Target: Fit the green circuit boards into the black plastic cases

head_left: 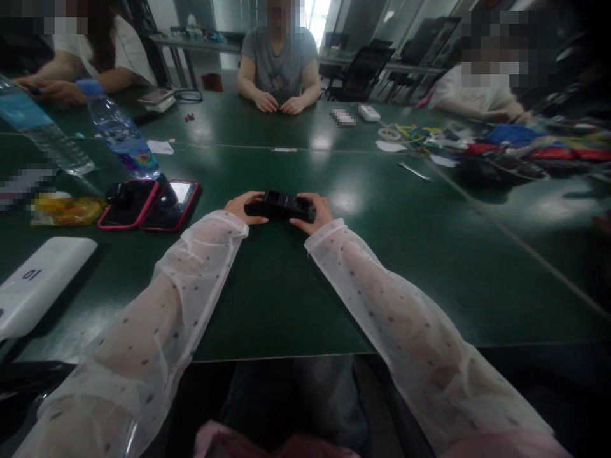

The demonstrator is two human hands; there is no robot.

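Note:
Between my hands is a small black oblong device (282, 204), its long side running left to right just above the green table. What kind of device it is, I cannot make out. My left hand (244, 207) grips its left end, thumb along the near side and fingers behind. Its right end is held by my right hand (315, 212) in the same way. Left of my left hand lie two phones in pink-red cases, one face-up phone (172, 207) and another phone (128, 207) with a small black object (119, 195) on it.
Two water bottles, one clear bottle (119, 137) and one larger bottle (42, 130), show at left. A yellow packet (67, 208) and a white power bank (45, 286) lie nearer. A wrench (414, 172) and a cable heap (515, 143) are at right. Several people sit around the table (286, 305).

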